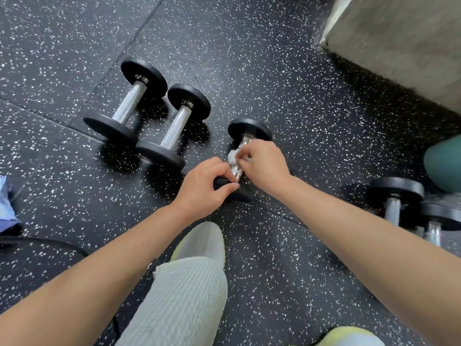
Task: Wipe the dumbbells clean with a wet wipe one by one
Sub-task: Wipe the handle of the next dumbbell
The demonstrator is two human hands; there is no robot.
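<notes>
Chrome-handled dumbbell point(249, 130) lies on speckled floor point(299, 71) btwn both hands: left hand point(204, 188) curls round its near black end, right hand point(264, 166) pinches wet wipe point(233, 156) onto handle.

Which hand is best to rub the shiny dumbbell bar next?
Right hand: it pinches the white wet wipe against the knurled chrome handle of the black round-ended dumbbell. The left hand grips its near end, steadying it.

Bare forearms point(112, 265); pale ribbed trousers point(184, 295); grey knit shoes point(202, 239) (yellow-green edging).
</notes>
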